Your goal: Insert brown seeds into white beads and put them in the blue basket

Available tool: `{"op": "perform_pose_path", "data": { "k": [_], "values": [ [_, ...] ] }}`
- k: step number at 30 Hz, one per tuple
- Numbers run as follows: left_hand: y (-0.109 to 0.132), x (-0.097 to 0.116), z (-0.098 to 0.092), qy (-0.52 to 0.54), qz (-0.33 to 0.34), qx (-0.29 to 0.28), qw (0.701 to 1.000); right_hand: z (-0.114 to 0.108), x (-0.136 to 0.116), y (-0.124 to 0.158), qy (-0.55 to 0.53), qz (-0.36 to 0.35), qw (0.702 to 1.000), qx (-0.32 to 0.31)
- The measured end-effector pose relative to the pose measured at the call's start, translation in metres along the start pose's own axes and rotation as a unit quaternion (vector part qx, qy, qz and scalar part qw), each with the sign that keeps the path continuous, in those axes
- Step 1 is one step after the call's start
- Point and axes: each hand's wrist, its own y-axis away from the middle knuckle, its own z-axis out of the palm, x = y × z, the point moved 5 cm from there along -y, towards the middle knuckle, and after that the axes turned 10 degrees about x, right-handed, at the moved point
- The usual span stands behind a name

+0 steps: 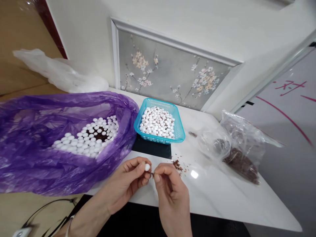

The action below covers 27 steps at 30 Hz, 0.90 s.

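Between thumb and fingertips, my left hand (pixel 132 176) pinches a small white ball (pixel 147 167). Just right of it, my right hand (pixel 171 191) is closed in a pinch on a tiny dark brown shred (pixel 152 175), close against the left fingertips. Ahead of both hands stands a turquoise plastic basket (pixel 181 126) filled with similar white balls (pixel 158 121). A pile of brown shreds (pixel 177 165) lies on the white table just beyond my right hand.
To the left, an open purple plastic bag (pixel 37 171) holds many white balls and some dark material. Clear bags (pixel 243 164) with brown shreds lie at right. A black mat (pixel 153 148) lies under the basket's front. A wall with a framed floral panel (pixel 163 69) stands behind.
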Motion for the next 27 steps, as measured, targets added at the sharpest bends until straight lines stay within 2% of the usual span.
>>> {"op": "perform_pose_path", "data": {
  "k": [8, 27],
  "values": [
    [-0.0002, -0.0033, -0.0007, -0.008, 0.006, 0.004, 1.000, 0.0022, -0.0042, -0.0007, 0.070, -0.058, 0.996, 0.016],
    [0.0031, -0.0048, -0.0015, -0.023, 0.029, 0.018, 0.999, 0.0048, -0.0097, 0.0016, 0.124, -0.156, 0.978, 0.059]
  ]
}}
